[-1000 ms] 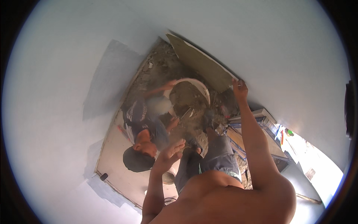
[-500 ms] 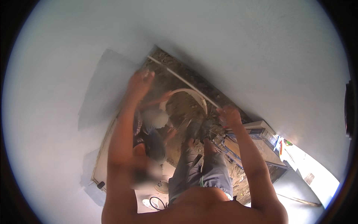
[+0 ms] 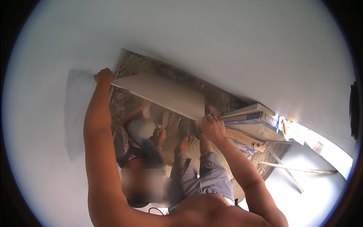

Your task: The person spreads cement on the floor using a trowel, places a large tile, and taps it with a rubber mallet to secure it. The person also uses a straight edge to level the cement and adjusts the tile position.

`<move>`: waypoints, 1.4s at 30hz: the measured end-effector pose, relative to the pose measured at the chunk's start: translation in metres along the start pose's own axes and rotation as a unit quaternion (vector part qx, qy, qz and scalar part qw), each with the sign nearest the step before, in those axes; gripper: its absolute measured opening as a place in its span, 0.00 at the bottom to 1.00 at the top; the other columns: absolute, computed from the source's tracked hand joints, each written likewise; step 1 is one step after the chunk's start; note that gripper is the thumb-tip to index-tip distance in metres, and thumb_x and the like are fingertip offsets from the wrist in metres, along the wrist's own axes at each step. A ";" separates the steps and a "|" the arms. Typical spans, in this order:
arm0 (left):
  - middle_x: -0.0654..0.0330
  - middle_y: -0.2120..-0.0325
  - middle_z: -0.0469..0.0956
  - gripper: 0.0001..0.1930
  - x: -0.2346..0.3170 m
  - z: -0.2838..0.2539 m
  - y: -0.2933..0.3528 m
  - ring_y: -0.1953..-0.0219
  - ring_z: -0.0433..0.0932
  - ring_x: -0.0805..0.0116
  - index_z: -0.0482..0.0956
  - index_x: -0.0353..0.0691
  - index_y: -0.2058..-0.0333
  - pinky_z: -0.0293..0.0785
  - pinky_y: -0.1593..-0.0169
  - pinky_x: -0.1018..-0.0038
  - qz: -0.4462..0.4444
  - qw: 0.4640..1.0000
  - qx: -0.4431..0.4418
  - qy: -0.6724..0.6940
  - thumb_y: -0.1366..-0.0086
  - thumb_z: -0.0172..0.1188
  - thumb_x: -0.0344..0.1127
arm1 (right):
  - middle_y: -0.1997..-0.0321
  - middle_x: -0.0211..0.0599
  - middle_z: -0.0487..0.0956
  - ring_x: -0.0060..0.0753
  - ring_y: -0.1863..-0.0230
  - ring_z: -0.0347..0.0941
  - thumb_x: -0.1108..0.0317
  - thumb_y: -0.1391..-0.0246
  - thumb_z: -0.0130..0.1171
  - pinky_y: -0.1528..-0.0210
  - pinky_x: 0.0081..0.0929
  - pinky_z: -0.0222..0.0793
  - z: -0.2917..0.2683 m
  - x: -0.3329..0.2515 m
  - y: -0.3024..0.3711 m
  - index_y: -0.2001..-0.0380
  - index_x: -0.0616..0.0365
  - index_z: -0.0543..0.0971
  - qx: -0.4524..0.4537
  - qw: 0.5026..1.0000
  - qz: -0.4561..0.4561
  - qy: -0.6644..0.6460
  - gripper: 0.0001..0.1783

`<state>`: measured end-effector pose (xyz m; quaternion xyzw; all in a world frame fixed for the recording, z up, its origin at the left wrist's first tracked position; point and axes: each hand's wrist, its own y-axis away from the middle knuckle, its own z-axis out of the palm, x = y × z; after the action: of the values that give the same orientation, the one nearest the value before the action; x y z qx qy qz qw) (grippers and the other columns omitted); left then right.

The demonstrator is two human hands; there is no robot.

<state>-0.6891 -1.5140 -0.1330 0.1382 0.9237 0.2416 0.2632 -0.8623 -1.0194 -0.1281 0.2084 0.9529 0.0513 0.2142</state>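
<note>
While the person looked down past their own torso, both of their hands held a flat, four-sided, pale beige panel with a thin, whitish near edge. It spanned the space in front of the body, over rough, grey-brown broken ground, near the corner where smooth, pale blue-grey walls met.

The bare left hand was closed like a fist at the panel's left corner, close beside a darker grey, painted-looking patch; its fingertips were turned out of sight. The bare right hand was bent over the right corner, its fingers curled in around the edge. One hand at each end of the same edge probably kept the broad sheet from tipping or twisting. Whether its far edge rested on anything could not be told.

Below the left half of the panel, a co-worker in pale blue-grey denim trousers crouched, one raised hand near a small, pale object too unclear to name. The person's dark shoes stood close together near the right hand. Farther right, flat boards and cardboard with blue trim were stacked by the wall, perhaps to leave standing room.
</note>
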 end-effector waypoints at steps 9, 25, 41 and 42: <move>0.52 0.55 0.82 0.18 0.001 0.013 0.006 0.53 0.81 0.55 0.82 0.36 0.56 0.73 0.51 0.60 0.035 0.999 -0.036 -0.015 0.34 0.58 0.46 | 0.68 0.41 0.79 0.43 0.64 0.81 0.50 0.39 0.55 0.68 0.38 0.77 -0.003 0.022 0.012 0.70 0.58 0.79 0.013 0.998 0.050 0.037 0.20; 0.61 0.85 0.66 0.28 -0.024 0.078 0.089 0.85 0.64 0.67 0.75 0.31 0.72 0.59 0.80 0.68 0.074 0.935 -0.159 0.309 0.36 0.61 0.58 | 0.49 0.52 0.78 0.53 0.51 0.78 0.46 0.40 0.53 0.50 0.43 0.73 -0.020 0.054 0.123 0.41 0.66 0.71 -0.074 0.913 0.395 -0.075 0.35; 0.63 0.78 0.69 0.23 0.041 0.084 0.322 0.85 0.64 0.74 0.78 0.30 0.62 0.67 0.79 0.75 0.036 0.825 -0.240 0.511 0.39 0.67 0.49 | 0.67 0.63 0.80 0.65 0.60 0.77 0.49 0.40 0.55 0.57 0.52 0.73 -0.013 -0.036 0.243 0.70 0.66 0.81 -0.023 0.787 0.518 -0.335 0.26; 0.62 0.78 0.70 0.23 0.044 0.086 0.332 0.85 0.64 0.74 0.78 0.29 0.62 0.67 0.79 0.75 0.038 0.829 -0.243 0.502 0.38 0.67 0.49 | 0.67 0.62 0.80 0.65 0.60 0.77 0.49 0.40 0.55 0.56 0.52 0.73 -0.010 -0.038 0.249 0.70 0.66 0.81 -0.029 0.779 0.524 -0.342 0.26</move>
<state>-0.6348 -1.1849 -0.0434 -0.0354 0.8342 0.5040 -0.2211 -0.7418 -0.8096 -0.0579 0.6727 0.5588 0.1088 0.4726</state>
